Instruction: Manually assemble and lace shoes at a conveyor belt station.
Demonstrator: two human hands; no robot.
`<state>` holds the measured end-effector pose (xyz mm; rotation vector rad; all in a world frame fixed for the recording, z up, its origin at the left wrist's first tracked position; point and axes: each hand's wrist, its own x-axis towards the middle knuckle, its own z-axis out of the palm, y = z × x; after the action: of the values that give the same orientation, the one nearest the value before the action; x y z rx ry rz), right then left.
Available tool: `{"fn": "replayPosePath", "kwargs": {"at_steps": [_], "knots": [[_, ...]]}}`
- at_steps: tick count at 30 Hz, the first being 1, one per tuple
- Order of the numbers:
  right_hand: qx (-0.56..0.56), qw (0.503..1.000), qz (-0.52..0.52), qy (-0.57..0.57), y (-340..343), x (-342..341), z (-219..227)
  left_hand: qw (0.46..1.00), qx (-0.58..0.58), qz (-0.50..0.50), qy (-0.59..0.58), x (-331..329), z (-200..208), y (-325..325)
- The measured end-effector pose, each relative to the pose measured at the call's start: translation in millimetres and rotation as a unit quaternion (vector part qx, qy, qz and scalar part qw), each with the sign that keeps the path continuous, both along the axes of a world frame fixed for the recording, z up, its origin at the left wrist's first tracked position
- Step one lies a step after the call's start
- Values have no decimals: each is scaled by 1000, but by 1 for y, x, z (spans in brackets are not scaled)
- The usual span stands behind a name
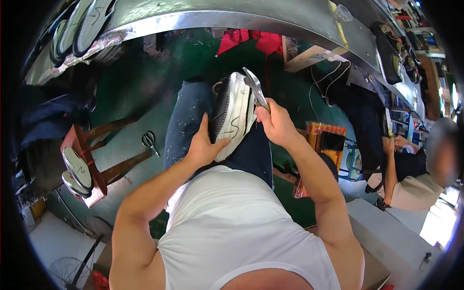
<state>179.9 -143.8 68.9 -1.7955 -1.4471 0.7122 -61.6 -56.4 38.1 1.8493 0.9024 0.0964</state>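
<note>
A black shoe upper with a pale, white-edged sole [236,116] rests sole-up across my thighs, a dark curved mark drawn on the sole. My left hand [203,149] grips its near end, the thumb on the sole and the fingers along the dark side. In my right hand [277,122] is a steel hammer [253,82], its curved metal head beside the shoe's far end. My right fingers are wrapped round its handle, which is mostly hidden.
More pale-soled shoes stand on the metal bench [203,18] and on a red wooden stool [99,179]. Scissors [149,140] lie on the green floor. At right are an orange patterned box [316,133], a white cable [314,92] and a co-worker's arm [390,169].
</note>
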Motion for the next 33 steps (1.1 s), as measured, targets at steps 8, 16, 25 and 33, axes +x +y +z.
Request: {"fn": "replayPosePath", "kwargs": {"at_steps": [8, 16, 25, 33], "knots": [[-160, 969, -14, -186, 9, 5, -47, 991, -129, 23, 17, 1, 0, -8], [-90, 934, -190, 287, -52, 15, -23, 987, 123, -19, -106, -11, 97, 48], [-162, 920, -100, 341, -72, 3, 0, 994, -64, 34, 77, 83, 72, 90], [-272, 945, 101, 152, -55, -6, 51, 994, 44, 74, -60, -3, 22, -3]]}}
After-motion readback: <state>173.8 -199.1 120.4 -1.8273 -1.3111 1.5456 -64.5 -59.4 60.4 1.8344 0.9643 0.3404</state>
